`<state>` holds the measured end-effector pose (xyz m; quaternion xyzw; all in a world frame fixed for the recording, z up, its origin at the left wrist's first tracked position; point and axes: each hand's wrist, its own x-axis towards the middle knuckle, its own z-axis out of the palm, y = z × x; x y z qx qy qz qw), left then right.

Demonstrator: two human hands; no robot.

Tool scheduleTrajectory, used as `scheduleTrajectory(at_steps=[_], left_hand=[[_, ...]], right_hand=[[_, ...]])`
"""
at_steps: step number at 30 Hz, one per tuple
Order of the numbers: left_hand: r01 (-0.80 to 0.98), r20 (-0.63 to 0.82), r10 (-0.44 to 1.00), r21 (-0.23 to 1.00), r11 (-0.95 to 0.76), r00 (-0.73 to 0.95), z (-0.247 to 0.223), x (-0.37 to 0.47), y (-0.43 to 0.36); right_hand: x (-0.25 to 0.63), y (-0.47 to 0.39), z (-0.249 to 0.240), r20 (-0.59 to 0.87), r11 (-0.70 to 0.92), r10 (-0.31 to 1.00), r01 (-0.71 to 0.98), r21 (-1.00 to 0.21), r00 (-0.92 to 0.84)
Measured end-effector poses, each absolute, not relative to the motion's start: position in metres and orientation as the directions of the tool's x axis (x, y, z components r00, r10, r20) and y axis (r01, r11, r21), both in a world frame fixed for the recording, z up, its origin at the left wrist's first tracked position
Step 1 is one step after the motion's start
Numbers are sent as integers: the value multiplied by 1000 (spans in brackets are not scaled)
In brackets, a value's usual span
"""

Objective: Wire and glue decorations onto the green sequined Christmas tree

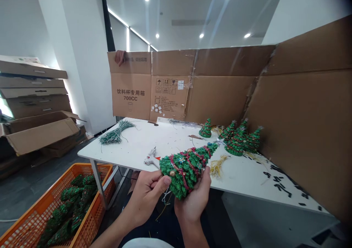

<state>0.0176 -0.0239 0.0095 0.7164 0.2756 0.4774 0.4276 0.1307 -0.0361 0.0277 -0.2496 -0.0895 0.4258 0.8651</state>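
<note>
- I see the left hand [145, 193], fingers curled at the tree's base; I cannot tell whether they grip it.
- The right hand [192, 202] cups the tree [189, 167] at the table's [167, 138] near edge, fingers wrapped around it.
- Near left, an orange crate [96, 213] holds green trees [78, 196].
- Far left, a cardboard box [41, 135] gapes.

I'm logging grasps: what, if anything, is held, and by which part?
A decorated tree: left hand at its wide base, right hand cupping its side from below.

The glue gun [151, 158], worktable [154, 136] and crate [95, 208] of green trees [70, 193] suggest a craft workshop.
</note>
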Motion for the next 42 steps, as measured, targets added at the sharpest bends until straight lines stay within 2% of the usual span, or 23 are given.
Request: scheduleTrajectory(at_steps=[8,19,30,36,42], left_hand=[[-39,504,786,849,-526,358,13,18,-27],[-45,515,784,844,-535,346,13,17,-27],[19,537,770,816,-578,346,15,17,-32],[-22,546,770,820,-572,331,15,17,-31],[-26,546,769,820,-571,332,16,17,-30]], right_hand=[[128,-37,24,-106,445,810,-722,-530,577],[128,-39,22,-89,477,789,-697,-536,608],[127,-40,22,-67,493,797,-710,-503,600],[127,-40,22,-34,457,846,-756,-469,532],[126,-40,22,-64,457,835,-755,-471,546]])
